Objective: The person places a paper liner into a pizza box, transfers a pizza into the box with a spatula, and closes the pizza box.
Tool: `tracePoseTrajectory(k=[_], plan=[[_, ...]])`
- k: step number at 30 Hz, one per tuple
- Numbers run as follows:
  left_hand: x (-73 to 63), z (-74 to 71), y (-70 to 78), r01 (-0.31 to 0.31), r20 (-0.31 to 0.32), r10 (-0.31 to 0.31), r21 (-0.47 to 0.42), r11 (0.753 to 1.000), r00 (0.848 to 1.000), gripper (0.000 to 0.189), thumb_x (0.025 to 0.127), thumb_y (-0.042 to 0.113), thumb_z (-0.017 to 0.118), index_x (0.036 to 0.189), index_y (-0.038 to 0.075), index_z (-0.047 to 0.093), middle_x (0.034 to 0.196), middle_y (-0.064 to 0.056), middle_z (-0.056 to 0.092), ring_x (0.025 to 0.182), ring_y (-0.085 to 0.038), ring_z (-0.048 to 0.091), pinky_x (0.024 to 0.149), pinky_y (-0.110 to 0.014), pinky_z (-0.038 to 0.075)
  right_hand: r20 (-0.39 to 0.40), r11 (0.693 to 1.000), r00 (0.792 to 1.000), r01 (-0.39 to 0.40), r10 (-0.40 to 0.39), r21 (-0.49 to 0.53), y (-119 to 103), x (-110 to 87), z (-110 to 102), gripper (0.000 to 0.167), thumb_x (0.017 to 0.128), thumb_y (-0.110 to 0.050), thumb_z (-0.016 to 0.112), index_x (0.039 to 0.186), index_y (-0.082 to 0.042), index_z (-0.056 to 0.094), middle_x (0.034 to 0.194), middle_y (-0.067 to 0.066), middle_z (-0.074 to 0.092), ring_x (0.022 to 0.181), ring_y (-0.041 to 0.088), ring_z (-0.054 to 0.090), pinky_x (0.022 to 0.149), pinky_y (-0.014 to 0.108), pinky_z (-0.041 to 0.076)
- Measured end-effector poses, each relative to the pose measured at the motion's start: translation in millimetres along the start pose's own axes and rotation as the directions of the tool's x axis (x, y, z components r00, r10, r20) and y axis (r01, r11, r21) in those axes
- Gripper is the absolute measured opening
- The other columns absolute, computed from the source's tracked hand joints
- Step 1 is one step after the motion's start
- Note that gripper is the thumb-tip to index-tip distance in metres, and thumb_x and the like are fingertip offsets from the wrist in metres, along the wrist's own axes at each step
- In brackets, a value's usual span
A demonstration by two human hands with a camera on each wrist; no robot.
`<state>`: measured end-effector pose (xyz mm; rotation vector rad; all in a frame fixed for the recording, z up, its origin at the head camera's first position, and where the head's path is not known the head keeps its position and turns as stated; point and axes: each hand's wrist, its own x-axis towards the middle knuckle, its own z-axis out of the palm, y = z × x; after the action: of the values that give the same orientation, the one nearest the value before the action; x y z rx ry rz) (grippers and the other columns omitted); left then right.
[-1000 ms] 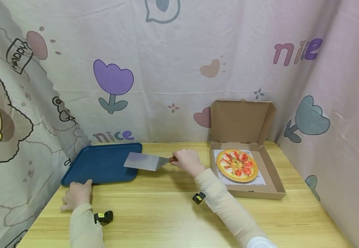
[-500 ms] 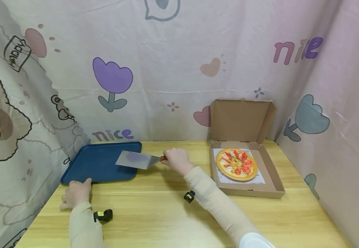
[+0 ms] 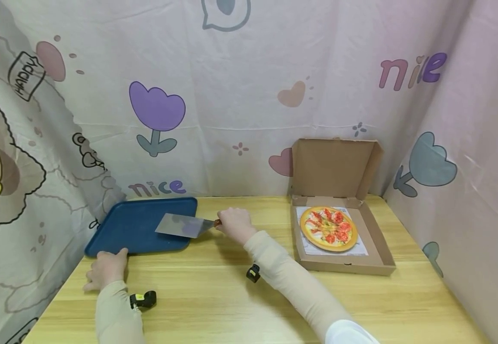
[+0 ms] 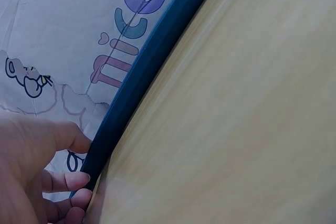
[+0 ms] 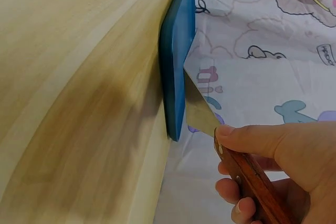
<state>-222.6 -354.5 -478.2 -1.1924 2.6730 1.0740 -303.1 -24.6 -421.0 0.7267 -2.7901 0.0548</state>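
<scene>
At the near left corner of a blue tray (image 3: 132, 224), my left hand (image 3: 108, 271) pinches the rim. The left wrist view shows the thumb over the tray's edge (image 4: 152, 61) and the fingertips along its outer side. My right hand (image 3: 237, 224) grips a spatula (image 3: 180, 225) by its handle. Its wide, flat metal blade carries nothing and reaches over the right part of the tray, tilted down toward it. In the right wrist view, the fingers curl round the brown wooden handle (image 5: 252, 182), thumb on top near the blade.
An open cardboard pizza box (image 3: 334, 167) stands on the right of the wooden table (image 3: 214, 296), lid raised against the curtain. Inside it, a pizza (image 3: 328, 229) lies on a printed paper sheet (image 3: 360, 246). A patterned curtain (image 3: 240, 86) closes off the back and both sides.
My right hand has moved left with the spatula, bringing the blade farther over the tray. The left hand, tray, box and pizza have stayed in place.
</scene>
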Motion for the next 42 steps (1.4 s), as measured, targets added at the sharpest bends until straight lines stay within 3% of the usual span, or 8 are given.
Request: tracePoseTrajectory(k=[8, 17, 27, 35, 42], plan=[[3.1, 0.6, -2.3, -0.007, -0.004, 0.007, -0.021, 1.0, 1.0, 0.082, 0.095, 0.061, 0.039, 0.137, -0.009, 0.033, 0.14, -0.044, 0.027, 0.129, -0.067, 0.016, 0.1, -0.08, 0.011, -0.007, 0.999, 1.0, 0.013, -0.013, 0.031, -7.4, 5.6, 0.0, 0.025, 0.087, -0.036, 0.069, 0.068, -0.021, 0.06, 0.061, -0.008, 0.055, 0.052, 0.009, 0.043, 0.041, 0.027, 0.036], [1.6, 0.4, -2.5, -0.004, -0.005, 0.004, -0.017, 1.0, 1.0, 0.081, 0.095, 0.061, 0.039, 0.136, -0.008, 0.034, 0.141, -0.044, 0.027, 0.13, -0.067, 0.016, 0.1, -0.08, 0.011, -0.002, 1.0, 1.0, -0.004, 0.004, 0.007, -17.6, 11.5, 5.1, 0.024, 0.085, -0.04, 0.073, 0.07, -0.022, 0.065, 0.065, -0.007, 0.063, 0.051, 0.01, 0.046, 0.041, 0.028, 0.036], [0.1, 0.0, -1.0, 0.006, -0.007, -0.006, -0.013, 1.0, 1.0, 0.076, 0.095, 0.06, 0.039, 0.13, -0.007, 0.037, 0.139, -0.043, 0.03, 0.13, -0.066, 0.017, 0.1, -0.08, 0.012, 0.059, 0.999, 0.998, -0.029, 0.027, 0.027, -27.9, 19.8, 7.5, 0.026, 0.086, -0.037, 0.07, 0.068, -0.021, 0.061, 0.061, -0.008, 0.055, 0.051, 0.01, 0.042, 0.04, 0.027, 0.034], [-0.6, -0.8, -0.8, -0.003, -0.016, 0.003, 0.017, 1.0, 1.0, 0.076, 0.096, 0.06, 0.038, 0.13, -0.007, 0.037, 0.138, -0.041, 0.033, 0.128, -0.063, 0.023, 0.103, -0.072, 0.019, 0.054, 0.999, 0.998, -0.026, 0.025, 0.027, -34.1, 25.3, 6.8, 0.03, 0.086, -0.033, 0.069, 0.062, -0.021, 0.054, 0.06, -0.008, 0.051, 0.051, 0.01, 0.039, 0.04, 0.027, 0.032], [-3.1, -0.2, -1.0, -0.019, -0.029, 0.02, 0.028, 0.999, 0.999, 0.076, 0.096, 0.059, 0.037, 0.132, -0.009, 0.036, 0.138, -0.042, 0.033, 0.127, -0.064, 0.025, 0.105, -0.069, 0.022, 0.032, 1.0, 0.999, -0.01, 0.01, 0.002, -40.0, 30.1, 7.7, 0.024, 0.087, -0.034, 0.07, 0.067, -0.022, 0.062, 0.062, -0.008, 0.053, 0.051, 0.009, 0.038, 0.037, 0.027, 0.029]])
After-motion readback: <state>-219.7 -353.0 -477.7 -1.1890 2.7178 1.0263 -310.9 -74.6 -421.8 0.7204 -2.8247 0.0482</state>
